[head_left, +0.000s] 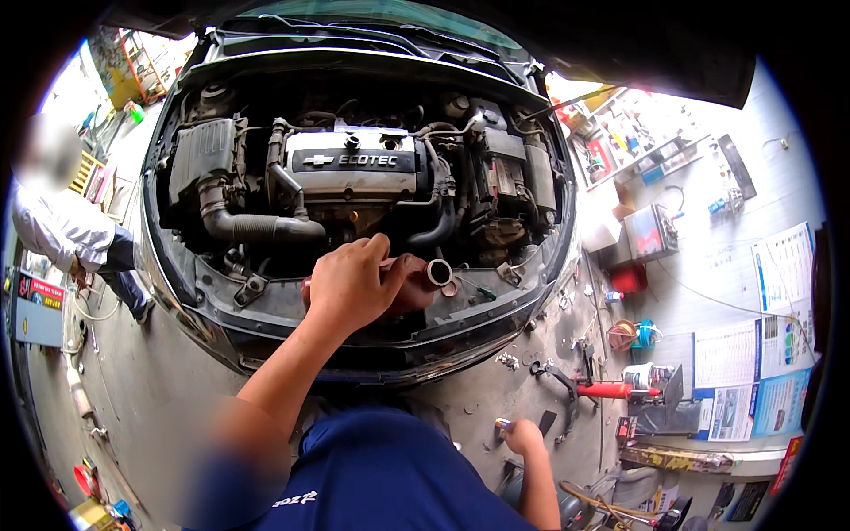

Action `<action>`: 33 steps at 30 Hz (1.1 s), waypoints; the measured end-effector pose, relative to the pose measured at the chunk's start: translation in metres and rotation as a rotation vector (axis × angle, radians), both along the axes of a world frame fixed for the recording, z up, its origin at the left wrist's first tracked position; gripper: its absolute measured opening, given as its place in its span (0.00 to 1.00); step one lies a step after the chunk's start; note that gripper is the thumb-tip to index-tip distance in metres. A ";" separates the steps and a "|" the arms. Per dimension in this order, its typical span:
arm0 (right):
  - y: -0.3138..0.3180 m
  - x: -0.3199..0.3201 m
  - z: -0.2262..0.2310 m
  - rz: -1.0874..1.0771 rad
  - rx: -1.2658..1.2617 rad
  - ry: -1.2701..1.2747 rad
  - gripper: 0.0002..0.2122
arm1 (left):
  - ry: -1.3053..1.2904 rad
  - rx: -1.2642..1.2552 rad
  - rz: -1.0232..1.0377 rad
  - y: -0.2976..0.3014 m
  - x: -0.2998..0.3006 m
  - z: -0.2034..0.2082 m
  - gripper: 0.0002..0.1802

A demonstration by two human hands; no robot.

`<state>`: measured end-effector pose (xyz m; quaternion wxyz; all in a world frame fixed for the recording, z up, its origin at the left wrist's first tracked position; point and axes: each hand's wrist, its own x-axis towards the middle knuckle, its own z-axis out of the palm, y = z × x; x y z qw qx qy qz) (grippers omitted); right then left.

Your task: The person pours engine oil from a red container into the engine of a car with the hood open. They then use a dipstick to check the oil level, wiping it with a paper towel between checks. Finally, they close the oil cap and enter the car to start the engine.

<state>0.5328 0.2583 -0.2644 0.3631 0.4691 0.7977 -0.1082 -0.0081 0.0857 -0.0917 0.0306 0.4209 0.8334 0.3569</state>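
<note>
My left hand reaches over the car's front edge, its fingers closed on a dark red plastic bottle. The bottle lies tilted at the front of the engine bay. Its uncapped round mouth points up and to the right, and part of its body is hidden behind the hand. Beyond it sits the engine cover, silver and black, with a dark round opening near its back right. Low at the right, my right hand is closed around a small thing with a pale, coloured end, too small to name.
A battery and hoses fill the bay's right; an air filter box stands left. The raised hood hangs overhead on a prop rod. Another person stands at the far left. A red cylindrical tool and loose parts lie right.
</note>
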 end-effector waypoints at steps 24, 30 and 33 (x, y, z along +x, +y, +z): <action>0.130 -0.287 0.034 -0.331 -0.748 1.251 0.10 | -0.479 -0.348 0.124 0.039 -0.006 0.070 0.22; 0.146 -0.379 -0.001 -0.649 -1.308 1.316 0.25 | -0.604 -0.202 0.225 0.087 -0.016 0.122 0.19; 0.146 -0.423 0.000 -0.896 -1.592 1.352 0.35 | -0.765 -0.022 0.221 0.120 -0.024 0.126 0.16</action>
